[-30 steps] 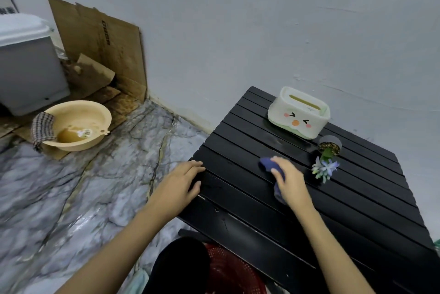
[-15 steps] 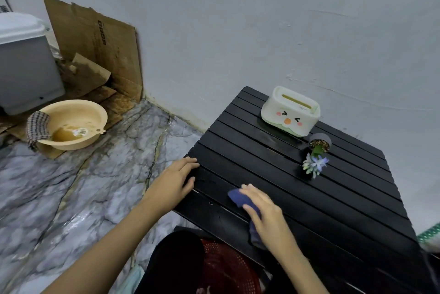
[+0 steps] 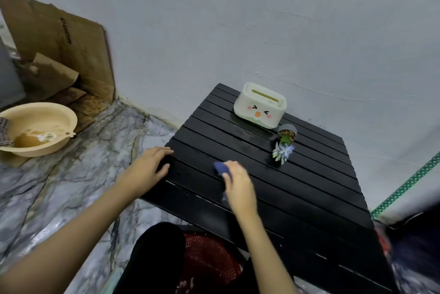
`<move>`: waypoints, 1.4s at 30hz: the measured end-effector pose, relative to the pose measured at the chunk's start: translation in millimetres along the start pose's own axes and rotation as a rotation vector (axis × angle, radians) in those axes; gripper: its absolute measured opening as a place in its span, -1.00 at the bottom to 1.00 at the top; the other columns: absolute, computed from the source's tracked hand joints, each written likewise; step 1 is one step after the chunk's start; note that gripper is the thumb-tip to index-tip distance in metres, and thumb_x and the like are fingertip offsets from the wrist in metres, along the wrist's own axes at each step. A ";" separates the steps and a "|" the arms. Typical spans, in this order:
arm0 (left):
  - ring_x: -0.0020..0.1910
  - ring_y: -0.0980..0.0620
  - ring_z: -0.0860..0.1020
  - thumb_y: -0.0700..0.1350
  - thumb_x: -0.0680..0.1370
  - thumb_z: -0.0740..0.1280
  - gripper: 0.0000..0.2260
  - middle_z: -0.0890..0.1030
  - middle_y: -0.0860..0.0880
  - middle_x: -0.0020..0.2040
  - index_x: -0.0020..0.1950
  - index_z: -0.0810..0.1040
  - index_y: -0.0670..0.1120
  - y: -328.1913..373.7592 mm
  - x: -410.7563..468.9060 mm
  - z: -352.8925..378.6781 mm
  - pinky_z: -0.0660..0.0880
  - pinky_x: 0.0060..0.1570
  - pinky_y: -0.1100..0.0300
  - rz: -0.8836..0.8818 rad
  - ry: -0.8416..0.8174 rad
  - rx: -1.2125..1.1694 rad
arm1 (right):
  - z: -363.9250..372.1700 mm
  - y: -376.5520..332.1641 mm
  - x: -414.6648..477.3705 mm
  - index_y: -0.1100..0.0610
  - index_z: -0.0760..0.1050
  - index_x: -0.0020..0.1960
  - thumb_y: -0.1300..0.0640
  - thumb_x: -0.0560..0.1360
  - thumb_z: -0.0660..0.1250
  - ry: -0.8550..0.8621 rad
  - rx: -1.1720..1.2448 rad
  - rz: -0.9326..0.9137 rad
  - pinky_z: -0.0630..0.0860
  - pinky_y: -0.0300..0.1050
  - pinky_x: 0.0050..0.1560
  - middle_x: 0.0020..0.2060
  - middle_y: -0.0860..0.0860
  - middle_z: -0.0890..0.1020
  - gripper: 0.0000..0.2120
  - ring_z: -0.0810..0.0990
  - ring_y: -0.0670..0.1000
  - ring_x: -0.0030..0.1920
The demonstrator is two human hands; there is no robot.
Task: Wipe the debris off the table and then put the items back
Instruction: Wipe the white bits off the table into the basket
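Wiping is the step I'm in: the blue cloth (image 3: 221,168) lies pressed on the black slatted table (image 3: 309,189), toward its near left part, with my right hand (image 3: 239,186) on top of it. The fingers are curled down over the cloth, closed on it and pinning it flat to the slats, so only its front corner shows past my fingertips. I can't make out any crumbs on the dark wood; the surface is too dark and slightly blurred to tell what is left.

My left hand (image 3: 148,167) rests palm down on the table's left edge, fingers spread and loose, holding nothing, just bracing the table.

Further back, near the wall, the white tissue box (image 3: 259,105) with the cartoon face stands upright, and just beside it the small flower pot (image 3: 287,135) lies tipped on its side, blossoms pointing toward me.

My judgement is that the next stroke should carry the cloth across the remaining slats, steering clear of the tipped pot. After that, the pot needs standing up. A tan basin (image 3: 38,127) sits on the marble floor, well apart.
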State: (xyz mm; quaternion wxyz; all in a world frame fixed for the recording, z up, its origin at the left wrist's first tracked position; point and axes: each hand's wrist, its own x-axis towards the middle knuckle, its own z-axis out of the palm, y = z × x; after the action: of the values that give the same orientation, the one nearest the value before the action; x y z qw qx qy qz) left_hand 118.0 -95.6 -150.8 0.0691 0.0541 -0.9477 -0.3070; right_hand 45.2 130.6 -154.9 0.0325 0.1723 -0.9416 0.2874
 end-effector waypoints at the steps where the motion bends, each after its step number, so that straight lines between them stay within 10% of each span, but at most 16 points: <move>1: 0.32 -0.07 0.36 -0.13 0.54 0.21 -0.67 0.42 -0.11 0.34 0.30 0.36 -0.11 0.9 1.7 -3.6 0.31 0.32 0.05 -0.006 0.006 0.006 | 3.8 -10.3 -15.5 0.11 0.38 0.30 0.09 0.54 0.17 -0.051 0.018 -0.076 0.21 -0.25 0.34 0.32 0.03 0.44 -0.66 0.34 -0.06 0.35; 5: 0.29 -0.09 0.38 -0.12 0.54 0.20 -0.68 0.44 -0.12 0.31 0.29 0.36 -0.10 2.0 5.7 -15.4 0.33 0.27 0.03 -0.020 0.018 0.021 | -34.6 13.6 -85.5 -0.05 0.36 0.31 -0.28 0.45 -0.06 -0.250 0.111 -0.268 0.07 -0.52 0.32 0.30 -0.30 0.32 -0.44 0.18 -0.35 0.35; 12: 0.35 -0.06 0.32 -0.12 0.55 0.19 -0.67 0.40 -0.09 0.36 0.31 0.34 -0.09 -0.3 3.5 -33.6 0.28 0.30 0.07 -0.027 0.022 0.029 | -43.1 54.5 -16.3 0.22 0.38 0.28 0.23 0.53 0.19 0.066 -0.050 0.097 0.27 -0.12 0.30 0.29 0.14 0.47 -0.68 0.36 0.09 0.34; 20: 0.34 -0.01 0.33 -0.10 0.55 0.18 -0.67 0.41 -0.05 0.34 0.32 0.34 -0.07 -10.0 -0.3 -46.3 0.27 0.29 0.13 -0.033 0.052 0.020 | 60.8 -97.7 24.1 0.17 0.40 0.20 0.20 0.53 0.18 -0.170 0.026 -0.271 0.43 0.02 0.15 0.19 0.11 0.49 -0.75 0.43 0.10 0.23; 24: 0.34 -0.03 0.33 -0.11 0.55 0.19 -0.67 0.41 -0.07 0.34 0.31 0.35 -0.09 -12.8 -0.1 -45.3 0.27 0.30 0.12 -0.046 0.045 0.033 | 37.7 -73.9 -45.7 0.11 0.40 0.27 0.14 0.52 0.16 -0.353 0.136 -0.533 0.14 -0.38 0.35 0.31 0.01 0.44 -0.67 0.31 -0.09 0.37; 28: 0.34 -0.02 0.33 -0.10 0.55 0.18 -0.67 0.40 -0.06 0.35 0.32 0.34 -0.09 -16.5 0.2 -44.8 0.29 0.30 0.10 -0.049 0.035 0.045 | -13.0 7.8 -37.4 0.01 0.43 0.25 -0.09 0.53 0.12 -0.301 0.118 -0.380 0.08 -0.49 0.32 0.25 -0.18 0.41 -0.64 0.34 -0.17 0.33; 35: 0.35 0.03 0.32 -0.08 0.55 0.17 -0.67 0.39 -0.02 0.35 0.32 0.34 -0.06 -21.4 3.5 -48.2 0.33 0.30 0.11 -0.042 0.061 0.039 | 37.2 -25.5 101.0 0.12 0.47 0.13 0.22 0.53 0.17 0.019 0.064 0.002 0.44 0.00 0.08 0.14 0.11 0.55 -0.79 0.51 0.15 0.13; 42: 0.33 0.04 0.34 -0.10 0.55 0.19 -0.68 0.41 -0.01 0.33 0.31 0.35 -0.05 -9.7 9.8 -46.7 0.27 0.26 0.20 -0.003 0.072 0.033 | 83.3 -106.0 70.5 -0.02 0.47 0.08 0.17 0.51 0.18 -0.258 0.076 -0.367 0.50 0.01 0.05 0.08 0.00 0.55 -0.80 0.51 0.02 0.11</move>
State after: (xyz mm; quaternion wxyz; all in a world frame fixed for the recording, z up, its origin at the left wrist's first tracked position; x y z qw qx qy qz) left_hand 116.5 -131.6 -118.1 0.1021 0.0676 -0.9495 -0.2890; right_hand 18.6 -19.2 -156.8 -0.0429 0.3771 -0.8794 0.2875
